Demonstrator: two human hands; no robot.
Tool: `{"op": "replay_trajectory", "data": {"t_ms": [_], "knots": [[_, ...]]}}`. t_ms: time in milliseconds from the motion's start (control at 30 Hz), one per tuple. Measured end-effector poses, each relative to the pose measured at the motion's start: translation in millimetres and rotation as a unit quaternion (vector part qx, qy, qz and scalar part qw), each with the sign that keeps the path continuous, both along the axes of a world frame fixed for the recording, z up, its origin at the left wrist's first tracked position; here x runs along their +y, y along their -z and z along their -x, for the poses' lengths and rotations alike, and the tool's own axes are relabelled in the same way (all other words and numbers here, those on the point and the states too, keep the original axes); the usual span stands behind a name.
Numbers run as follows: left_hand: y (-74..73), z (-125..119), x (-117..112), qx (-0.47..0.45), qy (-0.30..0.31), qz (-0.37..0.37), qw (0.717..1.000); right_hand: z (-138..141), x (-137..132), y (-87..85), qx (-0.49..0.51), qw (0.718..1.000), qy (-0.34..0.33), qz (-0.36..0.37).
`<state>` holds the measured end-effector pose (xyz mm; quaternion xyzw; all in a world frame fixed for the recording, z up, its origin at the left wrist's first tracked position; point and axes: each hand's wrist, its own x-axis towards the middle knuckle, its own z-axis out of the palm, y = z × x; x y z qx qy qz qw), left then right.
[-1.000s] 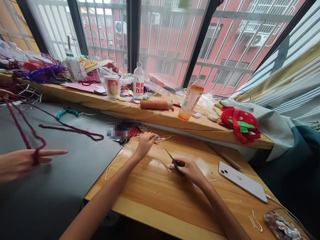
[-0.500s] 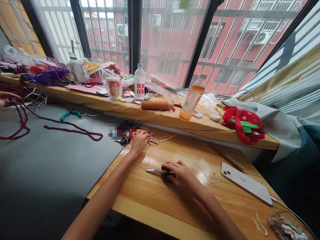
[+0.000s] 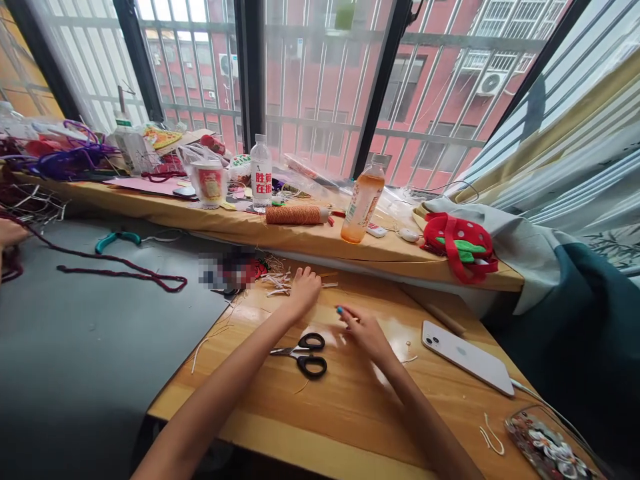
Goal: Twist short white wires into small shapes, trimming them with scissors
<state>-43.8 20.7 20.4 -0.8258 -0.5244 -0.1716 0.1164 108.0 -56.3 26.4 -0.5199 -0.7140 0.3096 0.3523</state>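
My left hand (image 3: 305, 292) is over the far part of the wooden desk, its fingers loosely bent and slightly apart, beside a small pile of white cord scraps (image 3: 278, 285). What lies under its palm is hidden. To its right, my right hand (image 3: 367, 335) pinches a small blue thing (image 3: 341, 310) between thumb and fingertips; its kind is too small to make out. Black-handled scissors (image 3: 306, 357) lie on the desk between my forearms, blades pointing left and partly behind my left arm.
A white phone (image 3: 467, 358) with a cable lies at the right, near a decorated clear case (image 3: 547, 447). On the ledge stand a water bottle (image 3: 261, 175), an orange drink bottle (image 3: 363, 203) and an orange thread spool (image 3: 295, 215). Another person's hand (image 3: 11, 232) is beside dark red cord (image 3: 120, 269).
My right hand has let go of the scissors, moved up and taken hold of the small blue thing. My left hand has shifted right, off the scrap pile. The view has turned slightly right.
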Motion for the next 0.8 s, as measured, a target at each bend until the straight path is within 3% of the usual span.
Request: {"op": "replay_trajectory", "data": {"t_ms": [67,133,267,367,533,667,800], "knots": [[-5.4,-8,-11,-0.035,0.018,-0.006,0.999,-13,13,6.0,0.112,0.988,0.076,0.074],[-11.9,-18,-27,-0.089,0.055,-0.024,0.994,-22,20,9.0,0.208,0.970,0.081,0.099],[-20.7,-37,-55,-0.120,0.142,-0.020,0.982,-24,17,2.0,0.312,0.946,0.050,0.076],[-20.5,-45,-61,-0.100,0.178,-0.014,0.979,-25,11,-10.0,0.331,0.940,0.064,0.058],[-11.3,-56,-40,-0.046,0.207,0.041,0.976,-50,15,-23.6,0.384,0.914,0.126,-0.014],[-0.3,-79,-14,-0.020,0.129,0.061,0.990,-78,24,-17.0,0.384,0.892,0.232,-0.058],[5.9,-109,5,-0.044,0.097,0.065,0.992,-90,30,-4.9,0.352,0.899,0.258,-0.035]]}}
